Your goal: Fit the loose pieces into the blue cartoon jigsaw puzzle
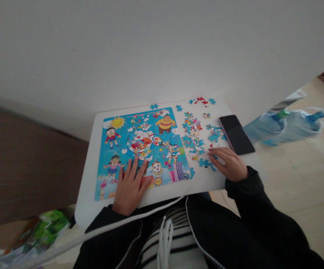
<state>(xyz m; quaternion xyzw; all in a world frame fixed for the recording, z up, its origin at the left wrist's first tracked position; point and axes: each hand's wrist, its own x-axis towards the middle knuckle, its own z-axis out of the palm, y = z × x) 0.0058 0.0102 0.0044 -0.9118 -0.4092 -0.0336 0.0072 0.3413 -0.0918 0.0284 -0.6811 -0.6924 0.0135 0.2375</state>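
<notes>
My left hand [130, 186] lies flat on the lower part of a blue cartoon jigsaw puzzle [164, 125], its fingers spread. The cartoon picture on the board shows several characters and a sun, and its middle looks busy with overlapping piece shapes. Beside the board's right edge, loose puzzle pieces [192, 127] lie scattered on the white table [90, 168]. My right hand [230, 164] rests at the lower right of these pieces, fingertips touching or just over them. Its thumb and forefinger are apart, and I see no piece held between them.
A dark phone [236, 134] lies at the table's right side. Behind the table rises a pale wall [150, 48]. Wrapped water bottles [271, 127] are on the floor to the right. A white cord [139, 216] crosses before my body. Brown panelling [30, 160] stands at left.
</notes>
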